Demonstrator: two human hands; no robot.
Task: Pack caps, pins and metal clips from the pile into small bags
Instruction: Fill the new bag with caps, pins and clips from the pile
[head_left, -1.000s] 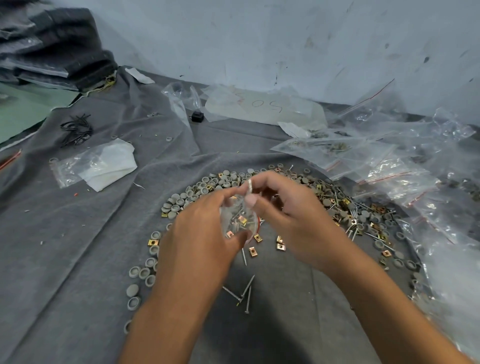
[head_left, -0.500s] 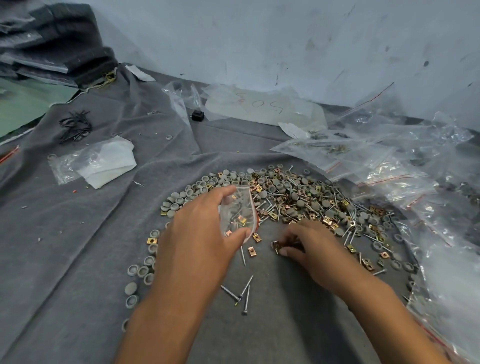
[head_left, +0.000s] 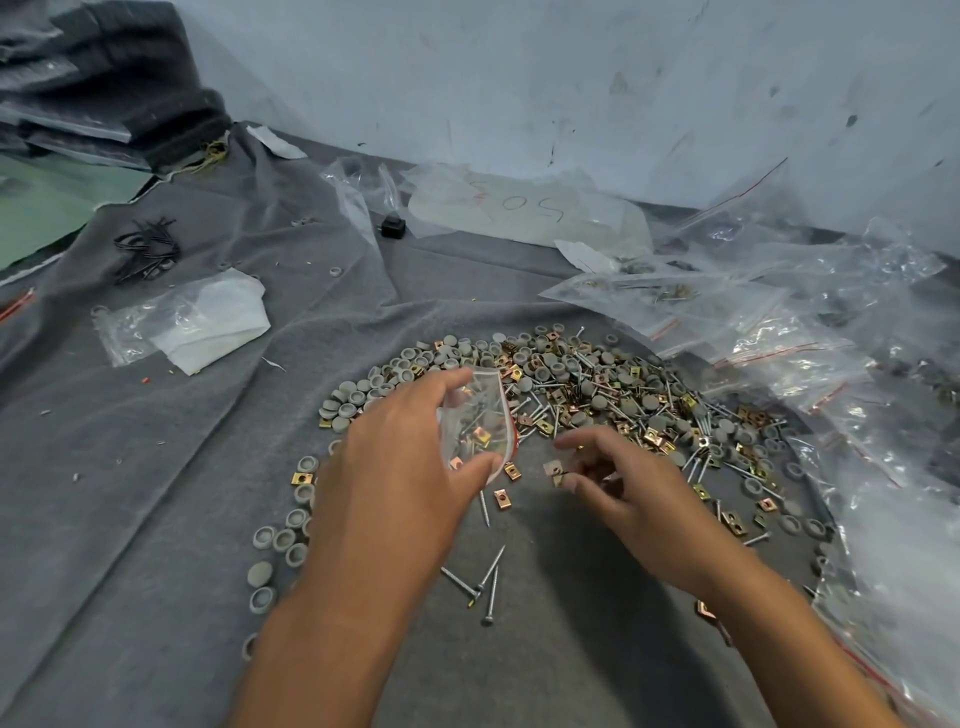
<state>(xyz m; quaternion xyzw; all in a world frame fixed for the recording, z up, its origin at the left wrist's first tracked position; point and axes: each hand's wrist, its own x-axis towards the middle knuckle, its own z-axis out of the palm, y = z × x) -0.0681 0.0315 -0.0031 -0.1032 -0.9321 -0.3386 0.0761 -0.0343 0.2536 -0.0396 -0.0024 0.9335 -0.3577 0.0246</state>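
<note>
Grey cloth (head_left: 130, 493), left hand (head_left: 395, 467) gripping small bag (head_left: 480, 415), right hand (head_left: 631, 488) apparently pinching metal clip (head_left: 554, 469)

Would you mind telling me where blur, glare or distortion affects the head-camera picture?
Head view: the right hand is slightly motion-blurred around its fingertips; the left hand and small bag look sharper; glare glints off the clear bags on the right; wide-angle distortion bends the picture's edges; lighting is soft, shadows faint.
</note>
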